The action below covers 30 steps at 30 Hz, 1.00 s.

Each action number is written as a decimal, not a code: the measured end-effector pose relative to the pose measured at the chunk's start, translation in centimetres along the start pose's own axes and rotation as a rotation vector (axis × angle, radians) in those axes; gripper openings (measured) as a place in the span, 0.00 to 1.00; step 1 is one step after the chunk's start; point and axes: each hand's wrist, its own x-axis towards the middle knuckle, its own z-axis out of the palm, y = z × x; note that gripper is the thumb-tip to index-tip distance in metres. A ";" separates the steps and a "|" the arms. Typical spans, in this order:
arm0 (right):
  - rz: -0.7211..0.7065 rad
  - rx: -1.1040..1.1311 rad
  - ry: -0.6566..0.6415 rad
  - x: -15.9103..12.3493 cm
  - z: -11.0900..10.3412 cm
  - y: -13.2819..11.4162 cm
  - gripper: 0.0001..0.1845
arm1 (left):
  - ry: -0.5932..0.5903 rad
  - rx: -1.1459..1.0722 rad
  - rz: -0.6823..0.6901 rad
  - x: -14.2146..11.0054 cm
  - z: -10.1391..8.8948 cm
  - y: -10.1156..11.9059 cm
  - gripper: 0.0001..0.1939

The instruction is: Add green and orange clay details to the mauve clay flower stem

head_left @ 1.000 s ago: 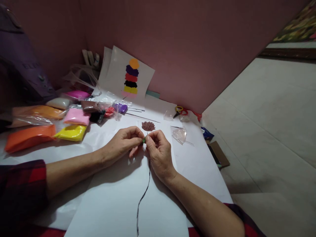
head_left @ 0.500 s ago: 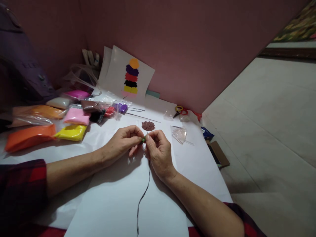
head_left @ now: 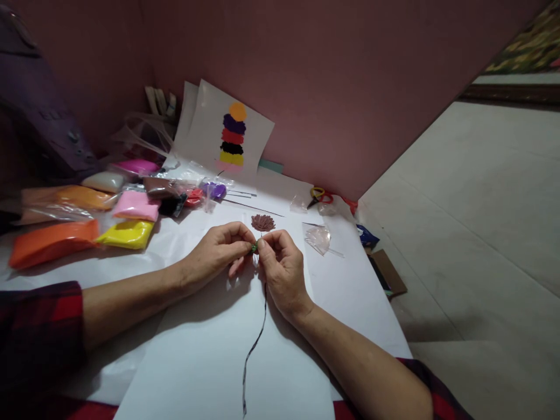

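My left hand [head_left: 216, 252] and my right hand [head_left: 282, 269] meet over a white sheet [head_left: 227, 350], fingertips pinched together on a tiny green piece [head_left: 254, 248]. A thin dark strip [head_left: 254, 347] runs from under the hands down toward me. Just beyond the fingers a small brown clay flower [head_left: 262, 222] lies flat on the sheet. Both forearms rest on the paper.
Bags of coloured clay lie at left: orange [head_left: 52, 242], yellow [head_left: 126, 233], pink [head_left: 135, 205], purple [head_left: 214, 190]. A card with stacked coloured blobs [head_left: 231, 137] leans on the wall. Scissors [head_left: 319, 196] and a clear plastic wrapper [head_left: 318, 238] lie to the right.
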 end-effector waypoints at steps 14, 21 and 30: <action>-0.010 -0.027 0.003 0.1 0.0 -0.1 0.09 | 0.001 0.004 -0.008 -0.1 0.0 0.2 0.01; -0.007 -0.020 -0.004 0.1 0.0 0.1 0.09 | -0.009 0.010 0.004 -0.1 0.0 0.1 0.02; -0.014 -0.042 -0.010 0.1 0.1 -0.1 0.10 | -0.015 0.032 0.012 -0.1 -0.1 -0.1 0.02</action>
